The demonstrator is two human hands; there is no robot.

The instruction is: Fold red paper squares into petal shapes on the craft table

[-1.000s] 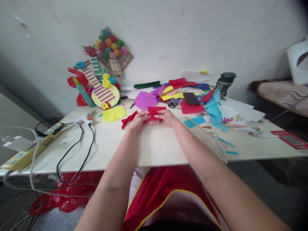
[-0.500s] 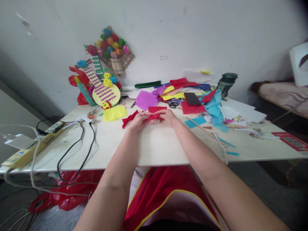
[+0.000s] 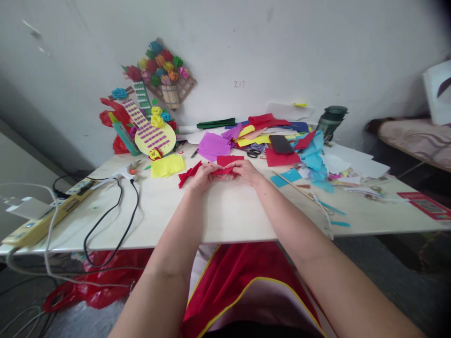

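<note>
Between my two hands is a piece of red crepe paper (image 3: 225, 172), gathered and creased. My left hand (image 3: 204, 176) pinches its left part, and my right hand (image 3: 246, 172) pinches the right part, thumbs facing each other. The fingers under the paper are partly hidden. A twisted red paper piece (image 3: 189, 174) lies just left of my left hand. Right behind my hands rests a flat red paper piece (image 3: 230, 160). A yellow paper sheet (image 3: 168, 166) lies farther left on the white table (image 3: 236, 216).
Purple paper (image 3: 213, 146), scissors (image 3: 253, 154), a phone (image 3: 281, 144) and blue paper (image 3: 313, 162) lie along the back. A green bottle (image 3: 331, 123) stands at the back right. A paper-flower guitar (image 3: 155, 138) leans at the left, near a power strip (image 3: 49, 213) and cables. A stick (image 3: 299, 191) lies at the right.
My fingers have shifted very slightly on the red crepe paper. Both hands stay in the same place, and the things on the table have not moved.
</note>
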